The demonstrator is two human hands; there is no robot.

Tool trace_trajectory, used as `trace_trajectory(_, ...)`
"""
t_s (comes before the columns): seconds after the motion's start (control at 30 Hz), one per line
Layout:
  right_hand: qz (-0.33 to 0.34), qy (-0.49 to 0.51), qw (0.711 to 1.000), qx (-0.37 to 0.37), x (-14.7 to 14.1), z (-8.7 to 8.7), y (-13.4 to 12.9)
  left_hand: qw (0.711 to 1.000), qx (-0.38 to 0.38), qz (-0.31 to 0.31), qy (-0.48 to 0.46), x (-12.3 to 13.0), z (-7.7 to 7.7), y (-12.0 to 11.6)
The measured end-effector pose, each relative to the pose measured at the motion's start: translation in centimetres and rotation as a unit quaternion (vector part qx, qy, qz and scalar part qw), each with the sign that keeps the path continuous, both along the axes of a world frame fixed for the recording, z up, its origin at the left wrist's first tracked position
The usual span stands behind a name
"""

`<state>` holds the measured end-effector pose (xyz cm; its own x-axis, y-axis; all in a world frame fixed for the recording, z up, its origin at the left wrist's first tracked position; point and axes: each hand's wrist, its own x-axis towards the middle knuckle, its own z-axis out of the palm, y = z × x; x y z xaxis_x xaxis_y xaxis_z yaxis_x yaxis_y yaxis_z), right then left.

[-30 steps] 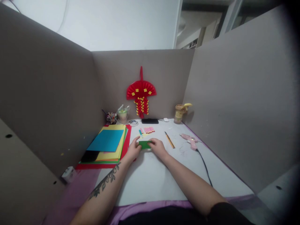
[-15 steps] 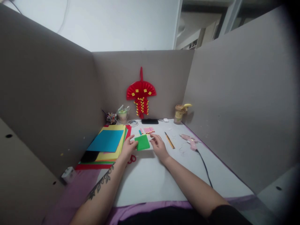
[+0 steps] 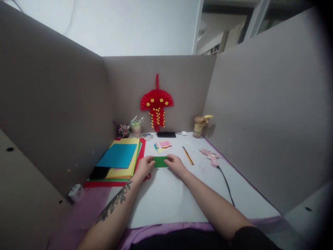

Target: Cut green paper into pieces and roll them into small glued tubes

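Observation:
A small green piece of paper [image 3: 161,161] is held level between my two hands above the white tabletop [image 3: 169,194]. My left hand [image 3: 145,166] pinches its left edge, and my right hand [image 3: 175,164] pinches the right edge. Just beyond the paper lie several small pink paper rolls [image 3: 165,144] with a blue roll [image 3: 155,146] at their left. Red scissor handles [image 3: 147,177] show partly behind my left wrist. To the right of my right hand rests an orange utility knife [image 3: 187,155].
Stacked coloured paper [image 3: 117,156] lies at the left. A pink glue gun [image 3: 212,157] with a black cord is at the right. Along the back stand a pen holder [image 3: 123,131], two drink cups, a tape roll [image 3: 147,136] and a phone [image 3: 166,134]. A red paper ornament [image 3: 156,100] hangs behind.
The green paper, formerly a tilted square with its left side held, now looks shorter, like a folded strip. My right hand has closed on its right edge.

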<state>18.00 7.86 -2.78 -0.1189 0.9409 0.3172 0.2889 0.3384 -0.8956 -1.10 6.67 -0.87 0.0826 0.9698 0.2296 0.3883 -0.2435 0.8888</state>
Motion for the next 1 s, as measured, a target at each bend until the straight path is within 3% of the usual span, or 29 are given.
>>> trace_trajectory(0.3,-0.022,-0.021,1.000,0.005,0.1,0.3,-0.2,0.990,0.028,0.008,0.137,-0.5,-0.6,0.2)
trace_trajectory(0.63,-0.029,-0.005,1.000,0.008,0.5,0.7,-0.4,0.985,0.076,-0.045,0.152,-0.2,0.5,-0.5)
trace_trajectory(1.0,-0.068,0.038,0.997,0.022,-0.1,0.6,-0.1,0.979,0.071,-0.022,0.190,0.4,0.2,-0.5)
